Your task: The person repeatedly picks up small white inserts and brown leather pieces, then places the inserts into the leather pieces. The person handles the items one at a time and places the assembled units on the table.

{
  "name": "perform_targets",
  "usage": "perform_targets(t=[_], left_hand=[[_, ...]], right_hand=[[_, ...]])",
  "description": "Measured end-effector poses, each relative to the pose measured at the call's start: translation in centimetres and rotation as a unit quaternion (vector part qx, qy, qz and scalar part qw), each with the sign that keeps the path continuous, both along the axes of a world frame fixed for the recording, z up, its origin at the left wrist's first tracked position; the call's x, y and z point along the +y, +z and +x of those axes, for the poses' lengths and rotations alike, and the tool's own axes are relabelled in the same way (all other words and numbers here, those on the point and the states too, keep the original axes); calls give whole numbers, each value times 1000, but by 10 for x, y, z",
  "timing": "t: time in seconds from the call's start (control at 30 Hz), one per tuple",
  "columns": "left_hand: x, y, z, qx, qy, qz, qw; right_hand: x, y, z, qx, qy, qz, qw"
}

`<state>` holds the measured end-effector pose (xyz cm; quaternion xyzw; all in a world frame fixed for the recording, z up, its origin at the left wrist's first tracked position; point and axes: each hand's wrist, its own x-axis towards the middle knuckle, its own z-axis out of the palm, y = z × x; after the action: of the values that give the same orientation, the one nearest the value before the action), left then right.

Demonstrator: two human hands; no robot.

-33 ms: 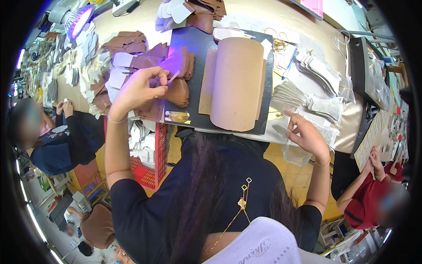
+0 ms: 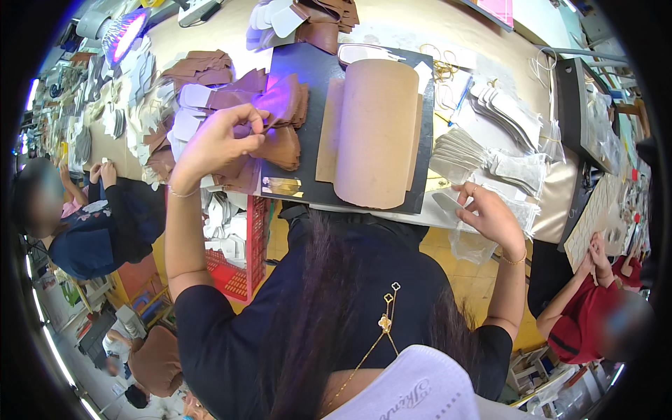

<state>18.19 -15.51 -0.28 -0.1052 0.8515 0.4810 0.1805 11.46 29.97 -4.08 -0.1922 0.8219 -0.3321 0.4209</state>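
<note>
Brown pieces (image 2: 283,145) lie partly hidden behind the left hand (image 2: 218,140).

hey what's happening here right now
Someone is handling thin pieces bare-handed. The left hand is at a fanned stack of brown leather-like pieces; whether it holds one is hard to tell. The right hand pinches a thin pale-grey piece. Between the hands, a curved tan block sits on a flat black board.

It's the left head-worn fisheye, aimed steeply down past the wearer's shirt (image 2: 392,266) at 6 o'clock, close enough that the left hand (image 2: 225,136) sits around 10, right hand (image 2: 491,215) near 3, worktable (image 2: 227,31) toward 12.
</note>
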Motion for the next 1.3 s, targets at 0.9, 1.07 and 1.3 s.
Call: perform_targets(t=[0.9, 1.07, 1.3], left_hand=[[-31, 42, -29, 148, 64, 96, 982], [-50, 23, -32, 93, 72, 52, 992], [-77, 18, -26, 89, 113, 51, 988]], right_hand=[[-28, 6, 0, 25, -70, -43, 996], [-27, 3, 4, 34, -79, -59, 995], [-27, -1, 6, 53, -83, -77, 992]])
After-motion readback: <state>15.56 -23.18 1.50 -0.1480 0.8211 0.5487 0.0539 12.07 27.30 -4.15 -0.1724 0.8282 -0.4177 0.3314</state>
